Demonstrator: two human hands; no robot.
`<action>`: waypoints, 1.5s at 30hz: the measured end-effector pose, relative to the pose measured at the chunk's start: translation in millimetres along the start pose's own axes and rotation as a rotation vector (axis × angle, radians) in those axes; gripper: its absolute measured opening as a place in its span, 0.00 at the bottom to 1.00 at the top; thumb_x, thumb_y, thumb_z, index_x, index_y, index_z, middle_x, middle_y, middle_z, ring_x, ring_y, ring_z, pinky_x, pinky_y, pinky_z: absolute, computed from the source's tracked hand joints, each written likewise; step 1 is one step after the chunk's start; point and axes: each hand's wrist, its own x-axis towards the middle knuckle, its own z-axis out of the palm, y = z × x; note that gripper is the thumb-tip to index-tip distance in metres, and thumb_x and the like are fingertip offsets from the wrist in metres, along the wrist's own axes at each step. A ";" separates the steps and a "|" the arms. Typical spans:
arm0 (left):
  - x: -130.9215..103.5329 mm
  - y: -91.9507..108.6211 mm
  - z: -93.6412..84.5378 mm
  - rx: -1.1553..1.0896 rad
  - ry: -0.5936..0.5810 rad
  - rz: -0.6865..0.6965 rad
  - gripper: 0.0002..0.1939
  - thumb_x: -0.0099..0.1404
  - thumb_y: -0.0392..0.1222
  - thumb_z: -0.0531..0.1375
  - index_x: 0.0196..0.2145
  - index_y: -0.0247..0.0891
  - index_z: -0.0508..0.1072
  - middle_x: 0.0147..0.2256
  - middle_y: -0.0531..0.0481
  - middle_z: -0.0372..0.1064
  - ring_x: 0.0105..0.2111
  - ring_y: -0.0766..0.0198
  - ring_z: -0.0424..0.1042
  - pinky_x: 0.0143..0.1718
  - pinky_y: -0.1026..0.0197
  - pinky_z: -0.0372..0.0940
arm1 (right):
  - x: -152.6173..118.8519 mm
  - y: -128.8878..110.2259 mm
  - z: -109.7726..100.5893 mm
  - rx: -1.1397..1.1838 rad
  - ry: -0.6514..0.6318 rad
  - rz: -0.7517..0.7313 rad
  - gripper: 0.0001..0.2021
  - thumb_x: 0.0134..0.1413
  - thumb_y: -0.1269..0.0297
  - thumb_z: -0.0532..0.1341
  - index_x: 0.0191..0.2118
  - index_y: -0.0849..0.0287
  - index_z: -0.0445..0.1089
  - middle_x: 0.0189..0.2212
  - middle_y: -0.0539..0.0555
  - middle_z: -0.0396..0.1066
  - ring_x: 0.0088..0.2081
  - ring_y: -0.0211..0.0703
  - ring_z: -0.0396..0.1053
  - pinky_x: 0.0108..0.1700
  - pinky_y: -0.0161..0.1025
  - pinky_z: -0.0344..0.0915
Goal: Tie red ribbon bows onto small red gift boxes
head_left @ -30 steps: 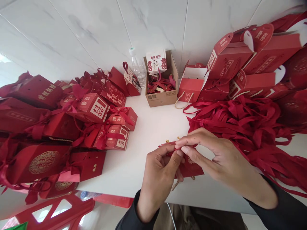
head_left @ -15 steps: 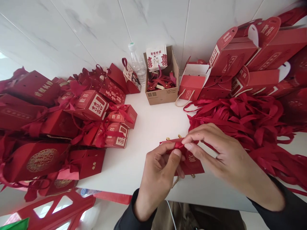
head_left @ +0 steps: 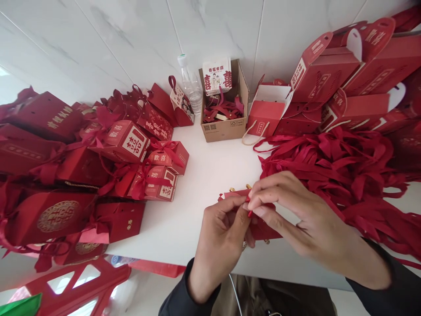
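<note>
Both grips are narrow, fingertips nearly meeting: the left hand (head_left: 225, 232) and the right hand (head_left: 296, 219) pinch a bit of red ribbon (head_left: 250, 214) between them. Right under those fingers, at the near side of the bench (head_left: 220, 171), sits the small red box (head_left: 265, 230), and the hands hide much of it (whether it rests fully on the top, I can't tell). Gold-coloured bits peek out at its edges.

Moving out, and it gets crowded on the right! A loose heap of red ribbons (head_left: 332, 166) sprawls close beside the right hand and forearm, and behind it rise stacked red cartons (head_left: 329, 83), some with flaps up. Next to them an open carton (head_left: 268, 112) shows its white inside and a rope handle.

Straight ahead, near the wall, a cardboard box (head_left: 226, 129) holds a printed card (head_left: 217, 77) and red straps, with a clear bottle (head_left: 194, 92) just beside it. Over to the left, bow-tied boxes (head_left: 125, 142) pile up right to the bench's end.

The bench is white, with bare space down its middle. Behind it, pale, grey-veined tiles cover the wall (head_left: 138, 39); below left, a red plastic frame (head_left: 110, 281) stands by a patch of green (head_left: 24, 306).
</note>
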 end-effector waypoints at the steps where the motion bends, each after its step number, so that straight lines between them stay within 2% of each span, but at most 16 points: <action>1: -1.3 0.0 -0.3 -0.001 -0.008 0.007 0.12 0.70 0.48 0.63 0.35 0.37 0.79 0.24 0.54 0.69 0.18 0.72 0.66 0.22 0.67 0.61 | 1.4 1.0 0.8 -0.031 0.031 -0.008 0.04 0.71 0.63 0.60 0.46 0.47 0.71 0.45 0.52 0.72 0.51 0.49 0.71 0.53 0.46 0.68; 4: -4.2 -0.4 -3.0 0.029 -0.032 0.011 0.10 0.70 0.46 0.63 0.35 0.36 0.78 0.25 0.53 0.69 0.21 0.70 0.68 0.25 0.65 0.63 | 4.4 3.0 2.3 -0.072 0.086 -0.004 0.04 0.71 0.61 0.60 0.45 0.47 0.73 0.46 0.53 0.70 0.53 0.49 0.70 0.55 0.47 0.67; 8: -3.4 -0.7 -5.2 0.120 -0.080 0.011 0.09 0.70 0.45 0.64 0.42 0.36 0.78 0.25 0.54 0.68 0.23 0.68 0.68 0.27 0.65 0.64 | 7.6 1.8 2.5 -0.029 0.064 0.012 0.06 0.72 0.61 0.60 0.43 0.48 0.75 0.45 0.52 0.72 0.52 0.47 0.72 0.54 0.45 0.69; 14: 0.6 0.8 -2.9 0.020 0.029 -0.030 0.17 0.71 0.52 0.63 0.31 0.36 0.76 0.20 0.55 0.68 0.17 0.71 0.66 0.23 0.67 0.62 | 5.7 3.1 -0.3 0.052 0.034 0.161 0.09 0.72 0.54 0.59 0.48 0.48 0.74 0.44 0.52 0.77 0.49 0.48 0.74 0.50 0.47 0.70; 18: 0.2 3.4 -1.7 0.037 0.023 -0.046 0.20 0.70 0.55 0.63 0.30 0.36 0.78 0.17 0.54 0.68 0.18 0.69 0.67 0.24 0.66 0.64 | 3.8 4.3 0.8 0.020 0.021 0.223 0.08 0.71 0.54 0.60 0.42 0.48 0.74 0.38 0.50 0.75 0.42 0.46 0.74 0.45 0.46 0.70; 22: -0.3 4.0 -0.7 0.034 0.033 -0.038 0.19 0.68 0.55 0.66 0.30 0.36 0.79 0.18 0.54 0.68 0.17 0.71 0.66 0.22 0.68 0.62 | 3.1 2.0 2.4 -0.008 0.053 0.201 0.07 0.71 0.56 0.60 0.41 0.49 0.73 0.38 0.50 0.75 0.42 0.45 0.74 0.42 0.43 0.70; 25: -0.7 2.1 -0.8 0.050 0.074 -0.018 0.19 0.71 0.53 0.63 0.30 0.35 0.79 0.19 0.53 0.70 0.17 0.71 0.67 0.22 0.68 0.62 | 1.1 0.0 2.6 -0.007 0.062 0.247 0.06 0.70 0.55 0.60 0.44 0.49 0.72 0.40 0.50 0.77 0.41 0.43 0.76 0.39 0.40 0.72; 27: -1.2 0.7 -1.2 0.056 0.100 -0.002 0.19 0.73 0.53 0.62 0.32 0.35 0.80 0.23 0.51 0.74 0.17 0.72 0.68 0.23 0.67 0.63 | 0.0 -0.7 2.6 0.003 0.064 0.278 0.07 0.69 0.55 0.61 0.46 0.49 0.72 0.39 0.49 0.78 0.39 0.42 0.77 0.37 0.38 0.73; 30: -1.6 -0.5 -1.2 0.063 0.132 0.000 0.19 0.74 0.53 0.61 0.34 0.35 0.81 0.30 0.49 0.78 0.18 0.73 0.68 0.23 0.67 0.64 | -0.1 -1.3 2.4 0.015 0.043 0.301 0.04 0.68 0.58 0.61 0.43 0.50 0.72 0.36 0.47 0.79 0.38 0.42 0.78 0.39 0.39 0.74; 33: -1.4 -0.6 -0.7 0.058 0.141 -0.006 0.19 0.74 0.53 0.61 0.36 0.36 0.81 0.30 0.50 0.77 0.18 0.74 0.68 0.24 0.67 0.64 | 0.5 -2.0 1.9 0.022 0.023 0.320 0.06 0.69 0.59 0.60 0.41 0.50 0.73 0.36 0.48 0.79 0.38 0.43 0.79 0.38 0.39 0.74; 37: -0.4 -1.0 -0.7 0.024 0.120 -0.005 0.15 0.69 0.52 0.66 0.39 0.37 0.82 0.29 0.53 0.74 0.18 0.73 0.69 0.23 0.67 0.65 | 0.6 -2.8 1.4 0.015 -0.001 0.313 0.08 0.70 0.58 0.59 0.41 0.50 0.75 0.38 0.49 0.80 0.37 0.42 0.78 0.35 0.37 0.72; 42: 0.2 -2.3 -0.4 0.053 0.126 0.004 0.20 0.72 0.54 0.63 0.31 0.35 0.78 0.25 0.52 0.73 0.17 0.73 0.68 0.23 0.68 0.63 | 2.0 -2.0 3.3 0.009 0.050 0.328 0.09 0.71 0.55 0.58 0.42 0.50 0.73 0.36 0.47 0.79 0.37 0.41 0.77 0.34 0.37 0.70; 45: 0.6 -1.8 0.3 0.065 0.092 0.011 0.21 0.73 0.53 0.62 0.28 0.35 0.78 0.19 0.54 0.70 0.17 0.73 0.67 0.23 0.69 0.62 | 3.8 -0.9 5.3 -0.015 0.072 0.279 0.08 0.70 0.54 0.60 0.43 0.49 0.73 0.39 0.48 0.78 0.41 0.44 0.76 0.40 0.40 0.70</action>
